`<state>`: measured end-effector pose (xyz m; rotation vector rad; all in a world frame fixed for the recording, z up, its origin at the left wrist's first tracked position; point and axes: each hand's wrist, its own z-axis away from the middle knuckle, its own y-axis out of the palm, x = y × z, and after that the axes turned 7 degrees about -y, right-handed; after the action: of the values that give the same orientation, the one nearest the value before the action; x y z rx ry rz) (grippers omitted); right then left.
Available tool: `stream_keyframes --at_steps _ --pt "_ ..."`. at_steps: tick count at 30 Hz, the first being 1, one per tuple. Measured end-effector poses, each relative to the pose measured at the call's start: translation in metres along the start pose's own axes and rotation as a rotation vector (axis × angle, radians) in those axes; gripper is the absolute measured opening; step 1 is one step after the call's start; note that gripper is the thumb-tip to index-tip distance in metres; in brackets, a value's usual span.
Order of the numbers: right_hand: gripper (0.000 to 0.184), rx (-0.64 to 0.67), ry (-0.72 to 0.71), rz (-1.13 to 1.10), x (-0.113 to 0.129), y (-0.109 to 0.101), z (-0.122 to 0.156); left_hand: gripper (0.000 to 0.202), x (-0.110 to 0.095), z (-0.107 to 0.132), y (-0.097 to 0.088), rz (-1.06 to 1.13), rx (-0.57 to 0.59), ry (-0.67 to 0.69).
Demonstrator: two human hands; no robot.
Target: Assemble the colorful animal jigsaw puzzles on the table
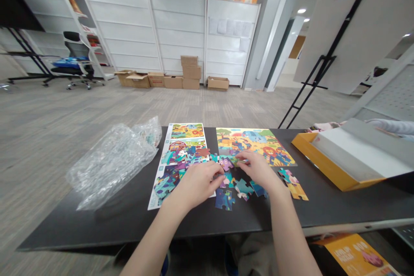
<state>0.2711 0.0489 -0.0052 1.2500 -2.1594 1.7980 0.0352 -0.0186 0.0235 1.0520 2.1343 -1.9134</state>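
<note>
My left hand point(198, 182) rests on the dark table point(129, 220) with its fingers curled over loose jigsaw pieces point(231, 185) beside a printed guide sheet point(176, 159). What the fingers grip is hidden. My right hand point(255, 167) pinches a small puzzle piece point(242, 161) at the lower left edge of the partly assembled colourful puzzle point(255, 144). More loose pieces point(293, 183) lie to the right of my right wrist.
A crumpled clear plastic bag point(113, 161) lies on the table's left part. An open yellow box with a white lid point(352, 159) sits at the right. Beyond are grey floor, cardboard boxes point(189, 73), white shelving, an office chair point(76, 58) and an easel board point(343, 30).
</note>
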Motion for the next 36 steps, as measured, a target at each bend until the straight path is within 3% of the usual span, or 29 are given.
stream_keyframes --at_steps 5,9,12,22,30,36 --pt "0.023 -0.052 0.152 0.022 0.003 -0.037 0.028 0.01 0.004 0.001 0.001 -0.026 0.026 -0.009" --pt "0.04 0.105 0.273 0.03 -0.001 -0.055 0.047 0.013 0.007 0.0 0.005 -0.047 0.048 -0.023" --pt "0.044 0.183 0.285 0.061 -0.007 -0.054 0.052 0.014 0.007 0.0 0.007 -0.052 0.057 -0.033" --pt "0.023 0.214 0.296 0.154 -0.014 -0.047 0.045 0.013 0.006 -0.001 0.008 -0.042 0.053 -0.014" --pt "0.02 0.208 0.313 -0.282 -0.006 -0.058 0.05 0.013 0.007 0.001 0.006 -0.017 0.051 -0.024" --pt "0.031 -0.025 0.215 -0.486 0.007 -0.047 0.033 0.014 0.001 0.001 0.009 0.038 0.043 -0.017"
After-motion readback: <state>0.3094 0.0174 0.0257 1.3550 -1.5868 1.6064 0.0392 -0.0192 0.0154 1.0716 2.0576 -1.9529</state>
